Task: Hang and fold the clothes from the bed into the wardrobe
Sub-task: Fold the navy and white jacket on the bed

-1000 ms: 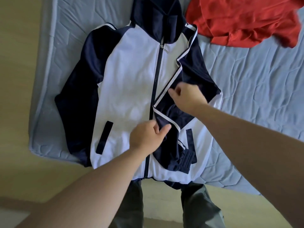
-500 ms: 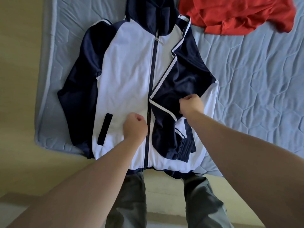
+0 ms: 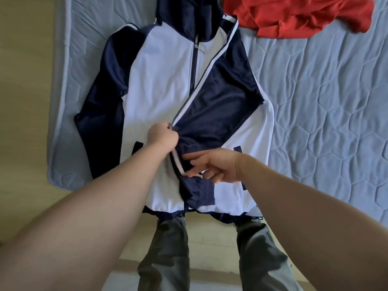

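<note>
A white and navy zip jacket (image 3: 159,85) lies flat on the bed, front up, hood toward the far side. Its right sleeve (image 3: 218,114) is folded across the chest and bends back toward the hem. My left hand (image 3: 162,136) grips the sleeve at the fold by the zipper. Just below it, my right hand (image 3: 218,168) pinches the sleeve's white-striped edge, close to the ribbed cuff (image 3: 201,191). The left sleeve lies straight along the jacket's left side.
A crumpled red garment (image 3: 294,15) lies on the far right of the light blue quilted mattress (image 3: 327,114). The mattress edge runs along the left, with beige floor (image 3: 23,101) beyond. My legs in grey trousers stand at the near edge.
My left hand moved up onto the sleeve's fold by the zipper and gripped it. My right hand came down and left to the sleeve's lower part near the cuff.
</note>
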A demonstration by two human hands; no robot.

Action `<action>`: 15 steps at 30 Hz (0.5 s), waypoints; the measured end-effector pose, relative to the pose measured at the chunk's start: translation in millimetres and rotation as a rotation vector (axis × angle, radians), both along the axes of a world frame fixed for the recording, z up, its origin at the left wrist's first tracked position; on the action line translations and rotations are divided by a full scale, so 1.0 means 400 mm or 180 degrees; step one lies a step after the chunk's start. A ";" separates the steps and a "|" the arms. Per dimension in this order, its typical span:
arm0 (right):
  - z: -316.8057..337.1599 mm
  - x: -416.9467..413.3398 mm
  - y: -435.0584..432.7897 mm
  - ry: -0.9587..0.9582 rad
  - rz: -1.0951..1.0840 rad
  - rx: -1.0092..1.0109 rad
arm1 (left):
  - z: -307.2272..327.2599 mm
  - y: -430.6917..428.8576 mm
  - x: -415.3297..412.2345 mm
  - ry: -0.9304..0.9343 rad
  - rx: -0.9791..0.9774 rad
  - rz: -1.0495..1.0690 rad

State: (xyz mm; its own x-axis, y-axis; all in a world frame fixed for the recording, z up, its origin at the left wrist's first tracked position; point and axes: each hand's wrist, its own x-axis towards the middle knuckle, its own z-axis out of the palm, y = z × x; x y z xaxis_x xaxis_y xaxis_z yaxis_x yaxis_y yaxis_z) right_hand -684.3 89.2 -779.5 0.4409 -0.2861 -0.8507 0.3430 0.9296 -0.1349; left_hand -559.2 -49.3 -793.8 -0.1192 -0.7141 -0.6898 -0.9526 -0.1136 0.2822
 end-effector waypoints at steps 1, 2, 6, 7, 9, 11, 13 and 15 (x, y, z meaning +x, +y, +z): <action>-0.001 0.000 -0.004 0.0101 -0.0127 0.0104 | -0.006 -0.016 0.016 -0.0070 -0.0211 0.0131; -0.005 -0.001 -0.008 0.0348 -0.0265 0.0222 | -0.005 -0.025 0.030 -0.0115 -0.0329 0.0336; -0.032 -0.017 -0.020 0.1913 -0.0862 0.0557 | 0.023 -0.011 0.071 -0.0307 0.0037 0.0616; -0.039 -0.026 -0.021 0.2215 -0.0983 0.0582 | 0.033 0.002 0.080 -0.0368 0.0203 0.0475; -0.052 -0.052 -0.022 0.2689 -0.1228 0.0565 | 0.040 0.031 0.099 -0.0510 0.0620 0.0389; -0.060 -0.083 -0.024 0.3064 -0.1490 0.0487 | 0.031 0.049 0.119 -0.0460 0.1063 0.0718; -0.065 -0.117 -0.033 0.3284 -0.1776 0.0463 | 0.023 0.049 0.144 -0.0340 0.1042 0.0831; -0.066 -0.156 -0.048 0.3444 -0.1911 0.0473 | 0.026 0.029 0.163 -0.0478 0.0468 0.0295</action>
State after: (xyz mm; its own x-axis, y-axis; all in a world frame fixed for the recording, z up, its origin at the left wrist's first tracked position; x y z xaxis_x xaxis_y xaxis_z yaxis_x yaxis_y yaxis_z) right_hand -746.7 69.9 -805.9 -0.6727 -0.0698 -0.7366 0.4970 0.6949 -0.5197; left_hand -494.0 -37.8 -783.3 0.0539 -0.6076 -0.7924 -0.9662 -0.2320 0.1121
